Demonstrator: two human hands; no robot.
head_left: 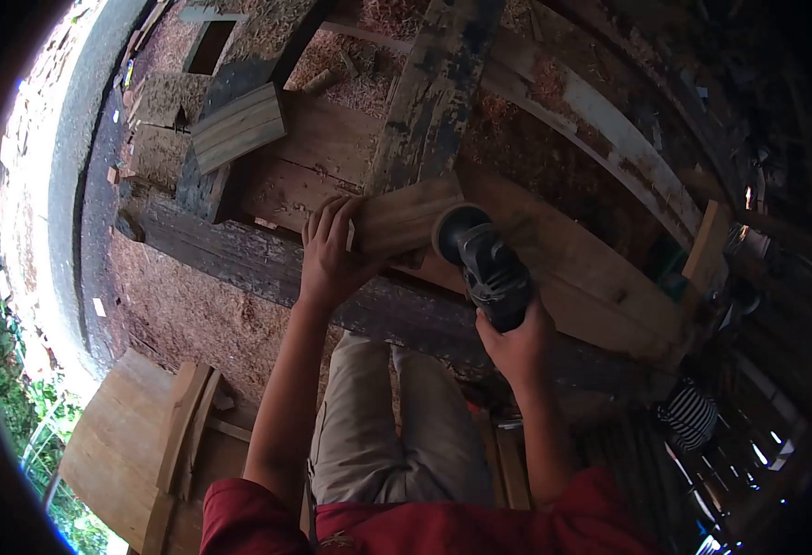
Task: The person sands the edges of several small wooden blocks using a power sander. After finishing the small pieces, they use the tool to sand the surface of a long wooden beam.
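My right hand (521,338) is wrapped round the dark body of an angle grinder (494,273). Its round disc (457,227) sits right at the right end of a short wooden block (406,217). At the block's left end, my left hand (330,245) grips it with the fingers over its far side and the thumb along the near edge. The block rests across the worn beams of a rough workbench, close to a dark crosswise beam (433,92). A second short block (239,128) lies tilted on the bench farther left.
A long dark beam (239,254) runs along the bench's near side. Wood shavings (193,319) cover the ground. Wide boards (572,268) lie to the right, with a striped cloth (688,413) lower down. Stacked planks (184,425) stand at lower left.
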